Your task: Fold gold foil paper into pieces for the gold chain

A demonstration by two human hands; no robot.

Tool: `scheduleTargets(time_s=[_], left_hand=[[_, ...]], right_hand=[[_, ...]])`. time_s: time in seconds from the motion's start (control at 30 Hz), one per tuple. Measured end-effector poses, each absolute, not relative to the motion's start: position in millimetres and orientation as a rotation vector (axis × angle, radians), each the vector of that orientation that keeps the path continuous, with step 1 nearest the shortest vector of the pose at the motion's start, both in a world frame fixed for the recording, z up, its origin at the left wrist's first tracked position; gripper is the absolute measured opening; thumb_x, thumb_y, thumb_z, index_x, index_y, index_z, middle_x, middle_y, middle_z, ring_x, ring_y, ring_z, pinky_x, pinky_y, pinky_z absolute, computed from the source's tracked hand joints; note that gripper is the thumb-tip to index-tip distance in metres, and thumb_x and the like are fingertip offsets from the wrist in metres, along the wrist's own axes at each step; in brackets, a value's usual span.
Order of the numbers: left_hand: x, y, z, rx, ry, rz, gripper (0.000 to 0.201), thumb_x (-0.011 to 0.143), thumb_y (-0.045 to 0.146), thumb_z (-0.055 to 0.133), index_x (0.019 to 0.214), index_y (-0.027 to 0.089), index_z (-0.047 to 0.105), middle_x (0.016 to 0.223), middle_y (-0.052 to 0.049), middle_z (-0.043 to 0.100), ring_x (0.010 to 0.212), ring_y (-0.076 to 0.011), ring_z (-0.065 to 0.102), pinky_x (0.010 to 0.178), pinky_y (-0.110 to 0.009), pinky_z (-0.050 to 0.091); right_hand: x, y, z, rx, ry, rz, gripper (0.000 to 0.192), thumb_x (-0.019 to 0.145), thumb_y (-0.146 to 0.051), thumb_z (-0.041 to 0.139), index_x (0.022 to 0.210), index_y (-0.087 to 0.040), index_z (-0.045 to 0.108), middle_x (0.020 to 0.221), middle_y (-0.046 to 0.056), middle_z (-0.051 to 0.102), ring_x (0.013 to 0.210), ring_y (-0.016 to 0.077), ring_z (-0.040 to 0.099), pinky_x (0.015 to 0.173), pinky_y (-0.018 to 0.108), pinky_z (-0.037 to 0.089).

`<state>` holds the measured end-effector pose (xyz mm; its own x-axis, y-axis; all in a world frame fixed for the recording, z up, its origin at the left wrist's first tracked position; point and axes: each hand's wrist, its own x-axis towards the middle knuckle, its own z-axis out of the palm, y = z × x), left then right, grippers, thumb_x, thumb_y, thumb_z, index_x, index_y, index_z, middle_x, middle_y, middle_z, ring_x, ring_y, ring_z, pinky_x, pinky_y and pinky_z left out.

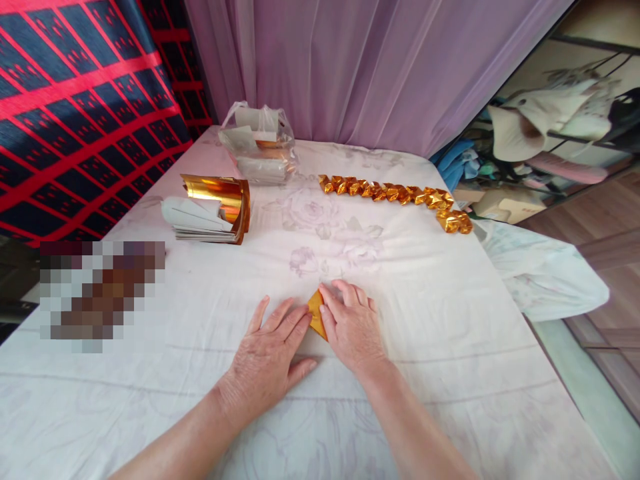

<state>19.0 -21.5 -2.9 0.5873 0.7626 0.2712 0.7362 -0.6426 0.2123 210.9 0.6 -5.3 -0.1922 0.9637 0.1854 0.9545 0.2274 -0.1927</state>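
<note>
Gold paper [317, 315], folded small, is pressed flat on the white cloth of the table [450, 320], near its front middle. It is pinned down between the left hand [270, 357] and the right hand [353, 327], with flat, spread fingers laid on it. A stack of gold sheets [213, 210] is seen at the back left. A row of folded gold pieces [400, 197] is laid out at the back right.

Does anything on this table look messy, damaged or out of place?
Nothing stands out. Both hands, left and right, press a gold paper flat on the cloth. The folded gold pieces lie in a tidy row, and the paper stack sits neatly.
</note>
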Motion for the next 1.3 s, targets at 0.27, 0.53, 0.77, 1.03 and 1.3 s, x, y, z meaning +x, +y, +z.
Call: scheduleTargets(time_s=[0.27,0.53,0.77,1.03,1.3], left_hand=[[18,-21,-3,2.771,1.277,0.509,0.046,0.094,0.054,0.052,0.130,0.026,0.062,0.136,-0.005,0.062,0.132,-0.0280,0.047,0.122,-0.054,0.007],[20,-21,0,2.789,1.270,0.484,0.044,0.093,0.052,0.054,0.127,0.026,0.064,0.136,-0.008,0.061,0.132,-0.0283,0.048,0.121,-0.056,0.011],[18,-20,-1,2.818,1.235,0.442,0.043,0.094,0.050,0.053,0.129,0.026,0.063,0.139,-0.008,0.060,0.134,-0.0297,0.047,0.120,-0.057,0.015],[18,-18,-3,2.814,1.233,0.466,0.040,0.093,0.047,0.055,0.127,0.026,0.063,0.138,-0.008,0.060,0.133,-0.0295,0.048,0.120,-0.059,0.016],[17,-18,-4,2.818,1.246,0.477,0.042,0.094,0.048,0.054,0.129,0.026,0.062,0.141,-0.007,0.059,0.133,-0.0294,0.048,0.120,-0.059,0.016]], right_hand=[[219,5,-6,-1.772,-2.211,0.146,0.036,0.093,-0.033,0.056,0.128,-0.030,0.064,0.129,0.009,0.058,0.114,0.0271,0.054,0.086,0.041,0.042],[215,12,-6,-1.775,-2.060,0.188,0.026,0.089,-0.040,0.065,0.113,-0.032,0.072,0.118,0.006,0.062,0.106,0.0253,0.056,0.085,0.039,0.042],[211,30,-9,-1.852,-1.976,0.202,0.014,0.089,-0.039,0.066,0.095,-0.029,0.074,0.104,0.005,0.064,0.097,0.0228,0.058,0.081,0.036,0.040],[210,47,-7,-1.916,-1.986,0.194,0.014,0.093,-0.033,0.060,0.085,-0.024,0.068,0.092,0.004,0.067,0.091,0.0214,0.060,0.076,0.033,0.038],[222,27,-12,-1.705,-2.053,0.263,0.024,0.087,-0.034,0.067,0.108,-0.024,0.068,0.115,0.006,0.064,0.107,0.0233,0.058,0.091,0.038,0.041]])
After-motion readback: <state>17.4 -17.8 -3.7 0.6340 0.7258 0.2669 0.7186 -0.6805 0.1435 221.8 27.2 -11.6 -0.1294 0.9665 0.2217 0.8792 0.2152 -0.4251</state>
